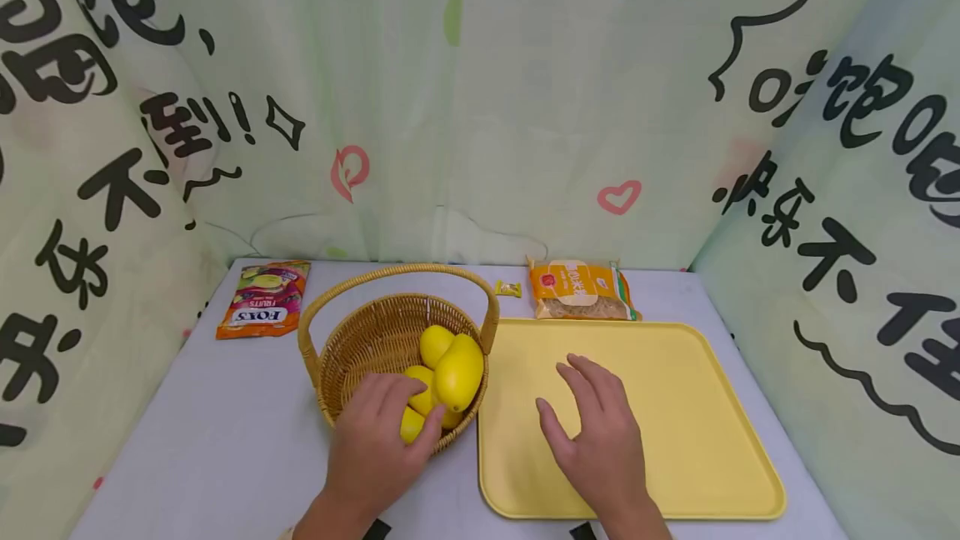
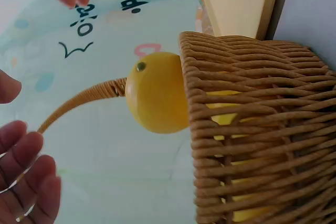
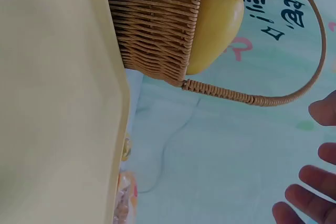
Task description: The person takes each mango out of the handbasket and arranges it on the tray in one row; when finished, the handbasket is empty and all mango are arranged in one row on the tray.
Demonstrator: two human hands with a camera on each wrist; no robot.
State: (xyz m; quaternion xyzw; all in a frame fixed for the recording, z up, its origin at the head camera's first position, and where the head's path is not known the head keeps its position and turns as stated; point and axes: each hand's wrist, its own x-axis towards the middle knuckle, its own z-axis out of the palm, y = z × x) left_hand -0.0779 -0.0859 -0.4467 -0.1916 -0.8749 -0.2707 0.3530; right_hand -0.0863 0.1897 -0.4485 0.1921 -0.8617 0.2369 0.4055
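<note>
A brown wicker basket (image 1: 378, 327) with a tall arched handle (image 3: 226, 94) holds several yellow fruits. The largest, a mango (image 1: 459, 373), leans on the right rim and shows above it in both wrist views. Smaller yellow fruits (image 1: 436, 345) lie beside and below it, partly covered. Over the basket's front is my left hand (image 1: 378, 440), fingers loosely bent and holding nothing; the left wrist view shows it apart from the mango. My right hand (image 1: 600, 440) hovers above the yellow tray (image 1: 705, 423), its fingers spread and nothing in them.
At the back left lies a red and orange Fox's candy bag (image 1: 264, 300). Behind the tray sit a small yellow packet (image 1: 508, 288) and an orange food bag (image 1: 581, 290). A printed curtain (image 1: 525, 107) encloses the white table (image 1: 217, 440) at the back and sides.
</note>
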